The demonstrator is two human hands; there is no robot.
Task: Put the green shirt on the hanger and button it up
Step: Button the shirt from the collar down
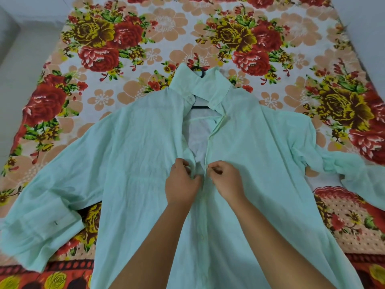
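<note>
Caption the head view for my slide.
On a floral bedsheet, the left hand and right hand pinch the front edges of the green shirt, already on its black hanger.

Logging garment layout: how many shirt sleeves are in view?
2. One sleeve lies spread toward the picture's left; the other sleeve is bunched at the right edge.

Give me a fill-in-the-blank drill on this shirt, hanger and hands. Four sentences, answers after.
1. The shirt lies on a bedsheet printed with ____.
2. The hanger is ____ in colour.
3. Its hook pokes out above the shirt's ____.
4. The left hand and right hand both pinch the shirt's front edges, and above them the front is ____.

Missing words: flowers; black; collar; open.
</note>
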